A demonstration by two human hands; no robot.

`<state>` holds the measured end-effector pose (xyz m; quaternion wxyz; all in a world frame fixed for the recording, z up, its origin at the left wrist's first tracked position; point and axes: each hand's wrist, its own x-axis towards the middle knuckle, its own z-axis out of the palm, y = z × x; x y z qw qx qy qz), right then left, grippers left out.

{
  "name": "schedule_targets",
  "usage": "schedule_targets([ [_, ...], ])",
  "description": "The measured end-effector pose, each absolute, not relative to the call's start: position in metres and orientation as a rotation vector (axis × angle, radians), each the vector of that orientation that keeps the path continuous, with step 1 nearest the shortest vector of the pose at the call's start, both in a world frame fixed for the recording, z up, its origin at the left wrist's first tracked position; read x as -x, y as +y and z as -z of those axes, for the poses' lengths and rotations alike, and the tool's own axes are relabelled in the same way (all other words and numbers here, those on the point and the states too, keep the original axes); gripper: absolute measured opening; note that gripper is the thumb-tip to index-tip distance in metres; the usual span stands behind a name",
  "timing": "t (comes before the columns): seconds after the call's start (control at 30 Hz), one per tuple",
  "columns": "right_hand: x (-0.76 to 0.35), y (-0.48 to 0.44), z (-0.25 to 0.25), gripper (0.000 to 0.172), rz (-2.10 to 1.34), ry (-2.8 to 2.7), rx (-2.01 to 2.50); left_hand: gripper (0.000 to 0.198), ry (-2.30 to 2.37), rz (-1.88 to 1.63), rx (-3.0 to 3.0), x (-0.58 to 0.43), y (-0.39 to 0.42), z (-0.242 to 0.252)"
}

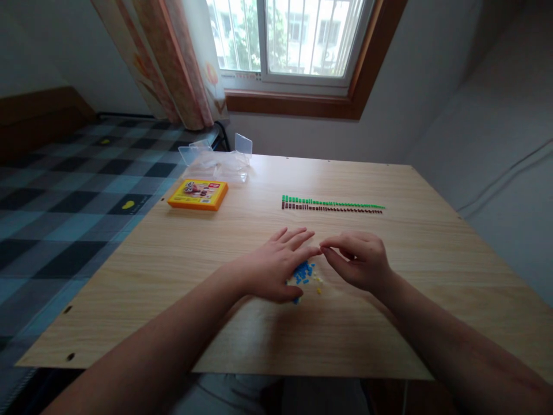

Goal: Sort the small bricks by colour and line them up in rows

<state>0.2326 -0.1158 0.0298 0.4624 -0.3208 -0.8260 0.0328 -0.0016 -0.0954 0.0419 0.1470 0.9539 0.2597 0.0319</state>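
Note:
My left hand (279, 262) is spread over a small heap of blue pieces (303, 271), palm down and partly covering it. A few yellow pieces (318, 282) lie scattered just right of the blue ones. Beside the left index fingertip, my right hand (360, 259) is closed, its thumb and forefinger pinched together; whatever sits in the pinch is too small to make out. Beyond both hands stretch two rows of tiny blocks, a green row (311, 201) and a dark brown row (311, 208) nearer to me.
An orange and yellow box (199, 195) lies at the table's left side, with clear plastic packaging (216, 164) behind it. The pale wooden table (164, 276) borders a checked bed (64, 190) on the left. A wall and window stand beyond its far edge.

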Motion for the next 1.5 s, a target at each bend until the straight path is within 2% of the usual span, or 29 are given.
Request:
schedule_targets([
  [0.13,-0.232,-0.116,-0.031,0.007,-0.085,-2.038,0.79,0.085,0.76,-0.094,-2.728,0.004,-0.094,-0.047],
  [0.33,-0.23,-0.117,-0.031,0.008,-0.104,-2.049,0.752,0.098,0.717,-0.045,-2.709,0.005,-0.096,-0.048],
  [0.6,-0.23,-0.117,-0.032,0.008,-0.098,-2.033,0.761,0.094,0.696,-0.071,-2.751,-0.001,-0.099,-0.043],
  [0.83,-0.23,-0.115,-0.03,0.011,-0.093,-2.024,0.722,0.084,0.64,-0.092,-2.804,-0.015,-0.11,-0.041],
  [0.93,-0.231,-0.115,-0.03,0.012,-0.089,-2.021,0.715,0.076,0.78,-0.104,-2.81,-0.023,-0.112,-0.036],
  [1.07,-0.23,-0.115,-0.032,0.012,-0.079,-2.019,0.72,0.076,1.011,-0.153,-2.766,-0.023,-0.107,-0.034],
  [1.33,-0.229,-0.118,-0.035,0.009,-0.087,-2.037,0.715,0.056,1.098,-0.374,-2.663,0.006,-0.082,-0.046],
  [1.5,-0.229,-0.117,-0.033,0.009,-0.097,-2.044,0.71,0.084,1.029,-0.123,-2.616,0.018,-0.078,-0.056],
])
